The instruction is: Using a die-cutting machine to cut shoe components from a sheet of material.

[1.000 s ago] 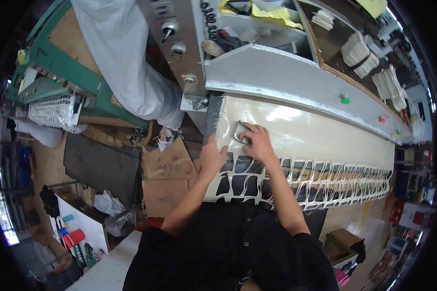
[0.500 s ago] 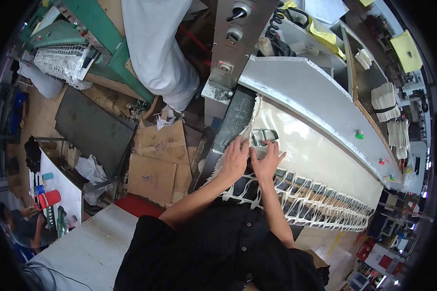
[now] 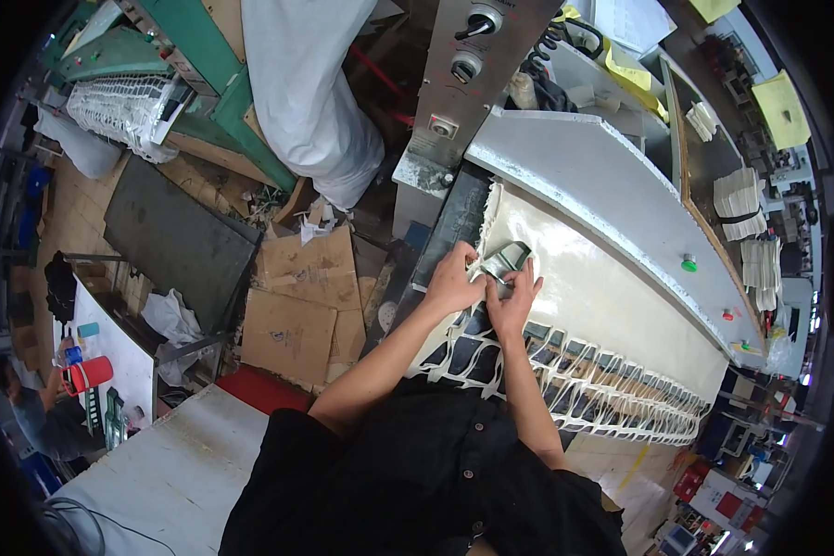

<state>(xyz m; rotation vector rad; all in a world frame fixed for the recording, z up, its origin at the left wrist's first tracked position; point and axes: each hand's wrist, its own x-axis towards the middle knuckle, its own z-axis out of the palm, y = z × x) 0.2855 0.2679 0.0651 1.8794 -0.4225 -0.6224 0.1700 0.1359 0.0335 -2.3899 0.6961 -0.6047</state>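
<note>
A small cutting die [image 3: 510,261], a dark green metal outline, sits tilted on the cream sheet [image 3: 612,269], near its frayed left edge. My right hand [image 3: 514,306] grips the die's near right side, with thumb and fingers apart across it. My left hand [image 3: 451,285] is at the sheet's left edge, beside the die. Its fingers are curled together, and what they hold is hidden. Near my forearms the sheet turns into a net of cut-out openings [image 3: 612,385] that hangs over the front edge.
A grey machine beam [image 3: 602,176] with buttons runs behind the sheet. A control post [image 3: 463,69] with knobs stands at its left end. Flattened cardboard [image 3: 301,306] lies on the floor to the left. A person [image 3: 46,408] is at a white table at the far left.
The die has turned and tilted on the sheet. My left fingers have curled in from a flatter pose, and my right hand has turned along with the die.
</note>
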